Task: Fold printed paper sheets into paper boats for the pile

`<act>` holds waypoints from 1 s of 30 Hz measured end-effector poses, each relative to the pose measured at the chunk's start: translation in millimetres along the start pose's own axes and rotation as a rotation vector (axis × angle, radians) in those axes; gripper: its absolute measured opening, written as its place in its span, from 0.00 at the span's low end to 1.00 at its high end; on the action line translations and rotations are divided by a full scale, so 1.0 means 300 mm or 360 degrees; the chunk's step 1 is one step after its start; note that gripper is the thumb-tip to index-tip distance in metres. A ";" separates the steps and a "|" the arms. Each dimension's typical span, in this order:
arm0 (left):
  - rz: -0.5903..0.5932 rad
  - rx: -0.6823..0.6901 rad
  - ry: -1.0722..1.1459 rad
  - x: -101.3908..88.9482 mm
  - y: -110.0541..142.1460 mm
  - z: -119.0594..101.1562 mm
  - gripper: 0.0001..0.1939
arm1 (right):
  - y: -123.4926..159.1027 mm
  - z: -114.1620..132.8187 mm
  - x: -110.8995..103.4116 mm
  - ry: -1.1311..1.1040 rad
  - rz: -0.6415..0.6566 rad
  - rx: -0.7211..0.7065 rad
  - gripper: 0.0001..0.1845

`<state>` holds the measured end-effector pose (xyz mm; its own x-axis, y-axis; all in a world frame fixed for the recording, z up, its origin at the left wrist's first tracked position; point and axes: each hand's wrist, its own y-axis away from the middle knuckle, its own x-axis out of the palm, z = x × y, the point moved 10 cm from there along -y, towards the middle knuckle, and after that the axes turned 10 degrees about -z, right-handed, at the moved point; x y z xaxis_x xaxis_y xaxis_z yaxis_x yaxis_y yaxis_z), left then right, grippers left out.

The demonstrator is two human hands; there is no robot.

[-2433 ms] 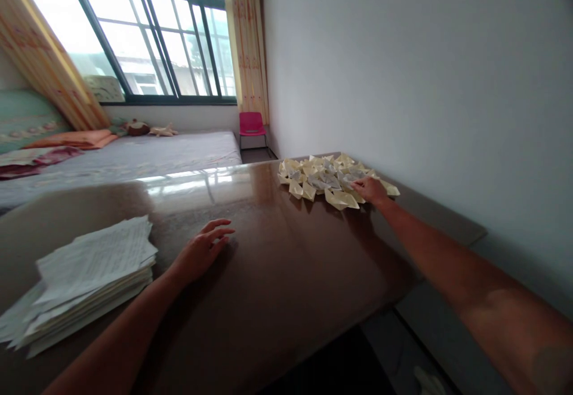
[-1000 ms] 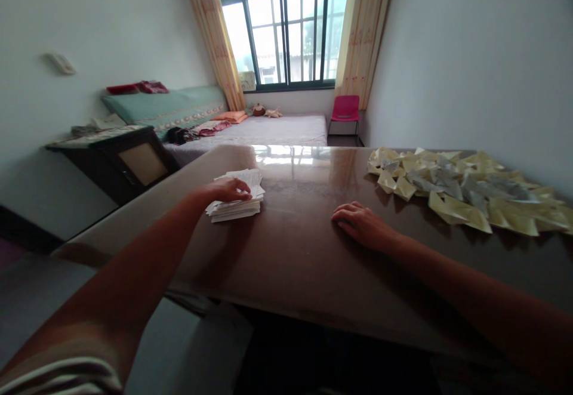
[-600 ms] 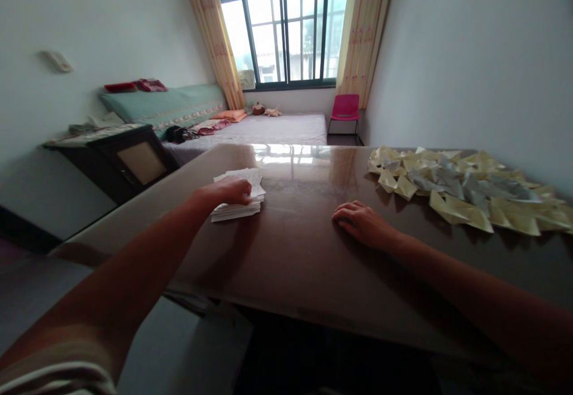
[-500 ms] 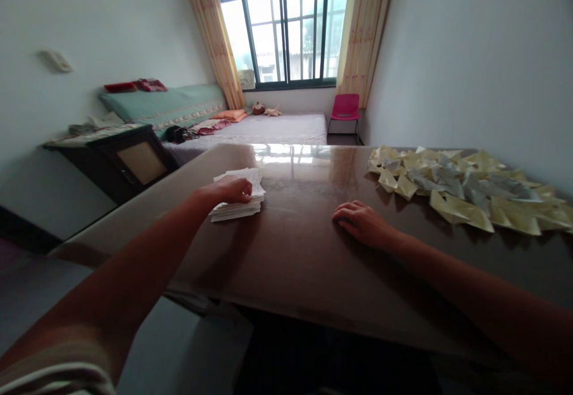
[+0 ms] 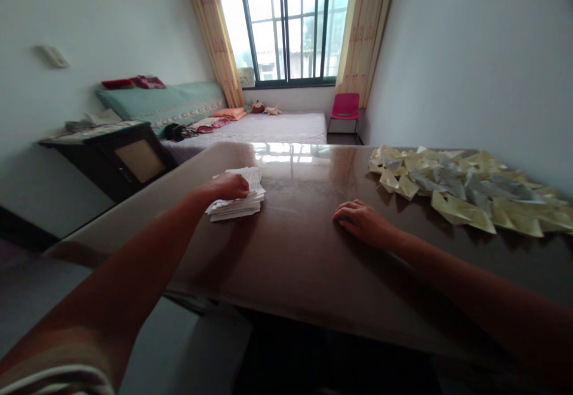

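My left hand [image 5: 227, 187] rests on top of a stack of printed paper sheets [image 5: 244, 199] at the left of the brown table [image 5: 290, 246], its fingers curled over the top sheet. Near the table's middle, my right hand [image 5: 362, 221] lies palm down on the glossy surface with its fingers loosely bent and nothing in it. A heap of folded cream and grey paper boats [image 5: 461, 187] covers the table's right side, well clear of both hands.
Beyond the table are a bed [image 5: 268, 127], a pink chair [image 5: 345, 107] by the window, and a dark cabinet [image 5: 120, 157] at the left. A white wall runs along the right.
Since 2.4 s ago my right hand left the paper boats and came to the table's middle, and my left hand moved onto the paper stack. Over the last second almost nothing moved.
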<state>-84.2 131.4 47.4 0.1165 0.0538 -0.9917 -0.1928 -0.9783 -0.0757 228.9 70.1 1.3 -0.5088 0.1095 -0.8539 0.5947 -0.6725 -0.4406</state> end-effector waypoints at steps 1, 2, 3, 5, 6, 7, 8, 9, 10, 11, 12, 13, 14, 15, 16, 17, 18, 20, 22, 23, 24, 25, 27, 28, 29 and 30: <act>0.0058 0.0007 -0.0043 0.012 0.003 0.000 0.15 | -0.001 -0.003 0.003 -0.0001 0.0006 0.0006 0.11; 0.0108 0.0013 -0.0084 0.023 0.006 0.002 0.15 | -0.003 -0.006 0.005 -0.0003 0.0012 0.0010 0.11; 0.0137 0.0016 -0.0115 0.030 0.008 0.005 0.15 | -0.005 -0.009 0.006 -0.0004 0.0015 0.0014 0.11; 0.0125 0.0015 -0.0125 0.033 0.008 0.013 0.16 | -0.009 -0.012 0.007 -0.0004 0.0024 0.0015 0.10; 0.0112 0.0016 -0.0125 0.034 0.007 0.018 0.16 | -0.012 -0.012 0.006 -0.0002 0.0028 0.0013 0.10; 0.0095 0.0010 -0.0129 0.035 0.007 0.024 0.17 | -0.017 -0.011 0.005 0.0000 0.0035 0.0008 0.10; 0.0073 -0.0001 -0.0138 0.034 0.007 0.031 0.17 | -0.021 -0.009 0.005 0.0002 0.0048 0.0000 0.10; 0.0050 -0.0014 -0.0148 0.033 0.009 0.037 0.17 | -0.027 -0.006 0.005 0.0005 0.0065 -0.0009 0.10; 0.0025 -0.0020 -0.0155 0.030 0.011 0.040 0.18 | -0.032 -0.002 0.005 0.0011 0.0082 -0.0017 0.10; 0.0000 -0.0020 -0.0152 0.025 0.015 0.040 0.19 | -0.038 0.001 0.005 0.0020 0.0098 -0.0022 0.09; -0.0015 -0.0016 -0.0135 0.022 0.019 0.037 0.20 | -0.044 0.004 0.005 0.0033 0.0112 -0.0024 0.09; -0.0018 -0.0009 -0.0108 0.020 0.025 0.032 0.21 | -0.050 0.006 0.005 0.0047 0.0122 -0.0023 0.09; -0.0014 -0.0005 -0.0083 0.019 0.030 0.027 0.23 | -0.055 0.007 0.006 0.0061 0.0129 -0.0022 0.09; -0.0007 -0.0007 -0.0067 0.017 0.034 0.023 0.24 | -0.060 0.008 0.006 0.0074 0.0132 -0.0019 0.09; 0.0000 -0.0015 -0.0064 0.016 0.037 0.021 0.25 | -0.063 0.007 0.007 0.0085 0.0131 -0.0013 0.09; 0.0009 -0.0023 -0.0069 0.016 0.038 0.021 0.25 | -0.066 0.005 0.007 0.0094 0.0127 -0.0002 0.09; 0.0020 -0.0026 -0.0070 0.017 0.037 0.020 0.25 | -0.068 0.001 0.008 0.0101 0.0123 0.0012 0.09; 0.0044 -0.0010 -0.0044 0.022 0.031 0.020 0.23 | -0.069 -0.006 0.009 0.0108 0.0115 0.0040 0.08; 0.0065 -0.0012 0.0000 0.027 0.023 0.031 0.22 | -0.068 -0.009 0.011 0.0107 0.0113 0.0053 0.09; 0.0072 -0.0026 0.0019 0.029 0.019 0.042 0.23 | -0.066 -0.009 0.011 0.0108 0.0114 0.0055 0.09; 0.0078 -0.0044 0.0035 0.031 0.015 0.054 0.23 | -0.065 -0.009 0.012 0.0109 0.0116 0.0055 0.09; 0.0085 -0.0057 0.0051 0.033 0.012 0.065 0.24 | -0.064 -0.009 0.012 0.0109 0.0119 0.0056 0.09; 0.0104 -0.0054 0.0099 0.038 0.009 0.078 0.25 | -0.062 -0.008 0.011 0.0102 0.0125 0.0055 0.09; 0.0109 -0.0037 0.0118 0.040 0.008 0.080 0.25 | -0.063 -0.006 0.010 0.0096 0.0125 0.0054 0.09; 0.0109 -0.0022 0.0123 0.040 0.008 0.080 0.24 | -0.063 -0.004 0.008 0.0091 0.0124 0.0051 0.09; 0.0100 -0.0012 0.0111 0.039 0.009 0.079 0.24 | -0.064 -0.002 0.007 0.0088 0.0123 0.0049 0.09</act>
<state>-106.3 134.2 33.1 0.1720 -0.0217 -0.9849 -0.1947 -0.9808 -0.0124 216.8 83.7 7.8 -0.4265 0.0965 -0.8993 0.6110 -0.7024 -0.3651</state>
